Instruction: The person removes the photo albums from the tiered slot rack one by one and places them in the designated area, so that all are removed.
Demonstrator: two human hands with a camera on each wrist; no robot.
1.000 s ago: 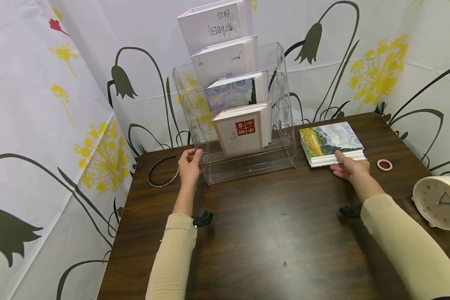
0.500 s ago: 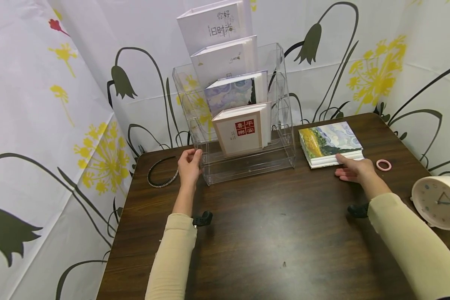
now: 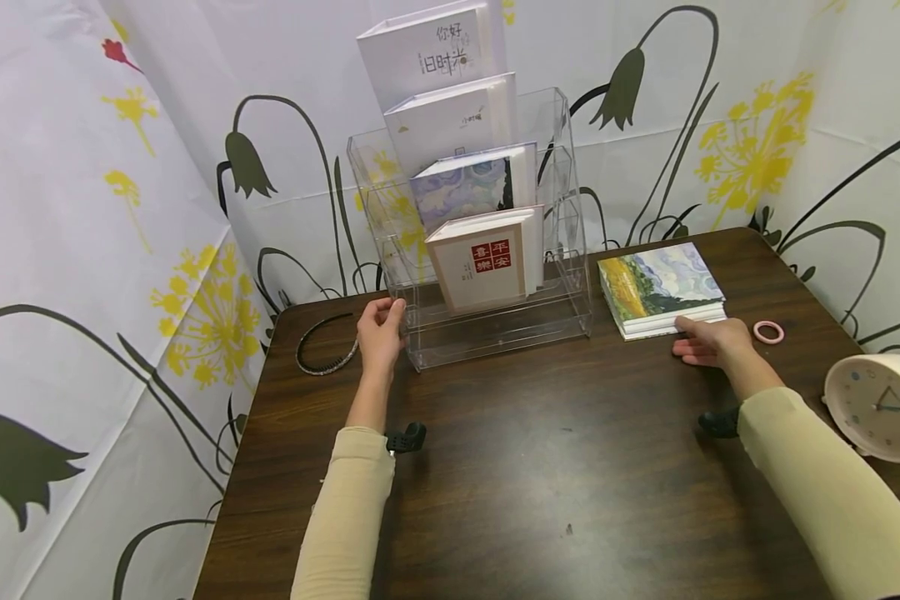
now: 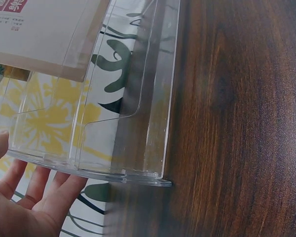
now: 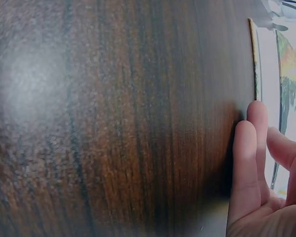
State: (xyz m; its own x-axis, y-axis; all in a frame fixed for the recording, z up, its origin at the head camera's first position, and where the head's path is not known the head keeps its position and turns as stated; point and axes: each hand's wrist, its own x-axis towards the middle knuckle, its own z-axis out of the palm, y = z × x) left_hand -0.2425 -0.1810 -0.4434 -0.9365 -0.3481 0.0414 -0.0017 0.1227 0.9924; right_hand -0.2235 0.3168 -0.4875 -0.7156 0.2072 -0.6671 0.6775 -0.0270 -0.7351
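Floral cloth (image 3: 285, 217) hangs behind a dark table (image 3: 570, 467) bearing a clear rack (image 3: 495, 339). Right of the rack, the right hand (image 3: 711, 340) touches its thumb to the page edge of a flat painted book (image 3: 663, 279), straight fingers apart from the thumb; the book reaches away from them, nearly square, without an obvious long axis. Farther hand, the left hand (image 3: 378, 337), pinches the rack's left side panel. The rack's right wall separates its four books (image 3: 468, 283) from that one. Farther right: pink ring (image 3: 769, 341), clock (image 3: 873, 408); left of the rack, headband (image 3: 328, 369).
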